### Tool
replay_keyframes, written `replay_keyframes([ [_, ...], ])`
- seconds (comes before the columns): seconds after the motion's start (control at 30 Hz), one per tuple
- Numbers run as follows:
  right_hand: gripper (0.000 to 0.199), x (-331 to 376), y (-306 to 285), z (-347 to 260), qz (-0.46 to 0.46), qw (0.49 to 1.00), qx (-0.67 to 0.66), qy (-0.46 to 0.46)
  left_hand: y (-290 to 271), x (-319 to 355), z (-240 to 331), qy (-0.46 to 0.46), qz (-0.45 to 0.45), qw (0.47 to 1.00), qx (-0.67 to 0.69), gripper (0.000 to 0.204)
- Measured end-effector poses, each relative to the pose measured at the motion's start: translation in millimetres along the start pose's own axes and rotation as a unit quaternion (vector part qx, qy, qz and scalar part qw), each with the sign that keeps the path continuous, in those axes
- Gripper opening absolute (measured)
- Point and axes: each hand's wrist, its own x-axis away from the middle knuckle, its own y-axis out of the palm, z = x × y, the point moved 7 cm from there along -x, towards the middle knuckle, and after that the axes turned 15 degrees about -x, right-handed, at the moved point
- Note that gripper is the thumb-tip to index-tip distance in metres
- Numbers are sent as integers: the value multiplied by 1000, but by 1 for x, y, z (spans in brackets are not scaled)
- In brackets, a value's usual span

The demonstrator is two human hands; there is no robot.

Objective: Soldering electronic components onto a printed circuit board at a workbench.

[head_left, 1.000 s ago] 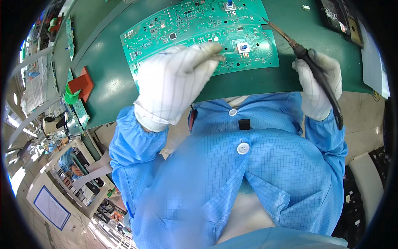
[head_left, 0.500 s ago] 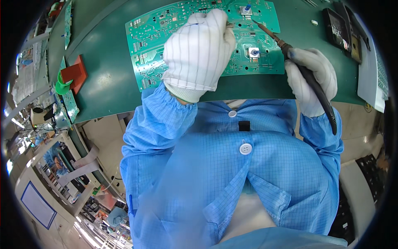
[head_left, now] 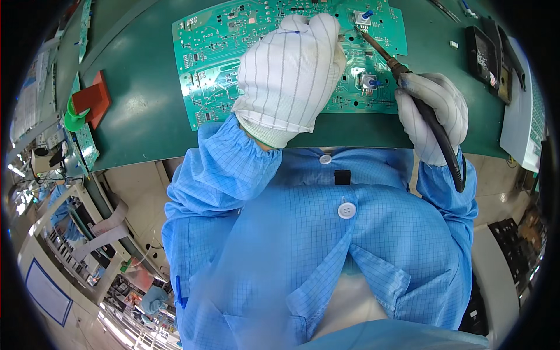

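At the far left of the green bench (head_left: 146, 116), a red block (head_left: 96, 100) sat beside a green ring-shaped part (head_left: 73, 114). A large green circuit board (head_left: 216, 64) lay flat across the bench top. The left hand (head_left: 291, 70), in a white striped glove, rested fisted on the board's middle; whether it pinched anything could not be told, since its fingertips were curled out of sight. The right hand (head_left: 434, 114), also gloved, was closed around a soldering iron (head_left: 408, 81), whose tip reached a small blue-capped part (head_left: 363, 17) near the board's upper right. A dark tray (head_left: 487, 55) stood further right.
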Motion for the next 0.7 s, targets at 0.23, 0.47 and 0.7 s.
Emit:
replay_keyframes([
  [0.23,33,1,1,-4,-13,1000,19,-7,18,31,4,-20,414,910,-30,27],
  [0.47,34,5,2,2,-16,1000,0,9,-30,-1,11,22,242,967,-74,23],
  [0.7,33,9,-10,-1,46,997,-7,57,-25,-13,5,22,-24,999,-33,17],
])
